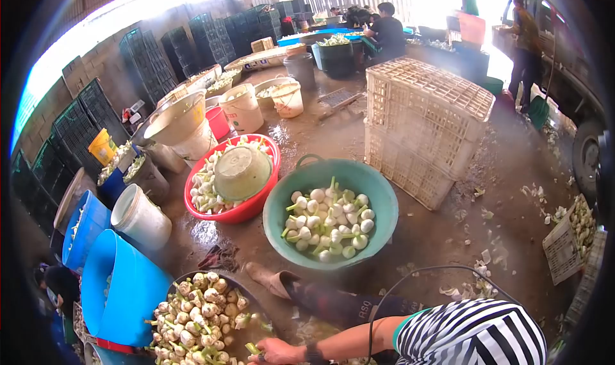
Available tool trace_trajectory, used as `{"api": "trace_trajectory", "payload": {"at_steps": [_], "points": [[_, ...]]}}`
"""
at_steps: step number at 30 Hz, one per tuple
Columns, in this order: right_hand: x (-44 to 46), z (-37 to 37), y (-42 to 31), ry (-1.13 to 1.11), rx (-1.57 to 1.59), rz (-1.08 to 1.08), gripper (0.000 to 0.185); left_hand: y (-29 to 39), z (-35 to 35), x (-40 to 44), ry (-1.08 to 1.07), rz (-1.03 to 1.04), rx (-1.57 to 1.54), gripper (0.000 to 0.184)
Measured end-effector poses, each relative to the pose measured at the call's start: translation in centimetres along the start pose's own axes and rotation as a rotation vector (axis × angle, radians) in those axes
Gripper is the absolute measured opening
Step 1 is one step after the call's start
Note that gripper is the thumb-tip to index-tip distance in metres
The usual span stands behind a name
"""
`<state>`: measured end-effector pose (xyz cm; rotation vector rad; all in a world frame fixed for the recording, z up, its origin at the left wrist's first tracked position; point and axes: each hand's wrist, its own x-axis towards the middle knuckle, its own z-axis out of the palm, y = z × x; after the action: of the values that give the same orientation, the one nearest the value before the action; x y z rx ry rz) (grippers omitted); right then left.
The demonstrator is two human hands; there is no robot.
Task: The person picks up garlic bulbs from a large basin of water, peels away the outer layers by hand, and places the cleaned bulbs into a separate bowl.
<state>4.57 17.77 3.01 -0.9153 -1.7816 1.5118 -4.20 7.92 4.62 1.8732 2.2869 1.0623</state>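
Note:
My right hand, with a dark band on its wrist, reaches in from the lower right with its fingers closed. A green garlic stem shows at the fingertips; what the fingers hold is too small to make out. Just left of the hand, a heap of untrimmed garlic bulbs lies in a wide dark tub. Beyond my outstretched leg stands a green basin with white, peeled-looking bulbs. My left hand is out of view.
Blue tubs and a white bucket stand at left. A red basin holds bulbs and an upturned bowl. White crates are stacked behind the green basin. A cable crosses my leg. Several people are farther back.

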Motion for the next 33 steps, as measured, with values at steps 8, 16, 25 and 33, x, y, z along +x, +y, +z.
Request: {"api": "trace_trajectory", "payload": {"at_steps": [8,16,25,33], "points": [[-1.3,-2.0,-1.9,-0.168,0.121,0.102,0.025,3.5,-1.0,-1.3,0.172,0.059,0.010,0.073],[-2.8,-4.0,-2.2,-0.339,0.331,-0.095,0.022,5.0,-3.2,-1.0,-0.038,-0.248,-0.762,0.067],[-2.6,-0.9,0.2,-0.046,0.722,0.134,0.025,2.9,-2.5,-1.9,-0.161,-0.658,-1.070,0.056],[-3.7,-3.6,-1.9,-0.086,0.255,-0.102,0.023,-1.2,0.6,-4.2,-0.058,-0.118,-0.423,0.042]]}}
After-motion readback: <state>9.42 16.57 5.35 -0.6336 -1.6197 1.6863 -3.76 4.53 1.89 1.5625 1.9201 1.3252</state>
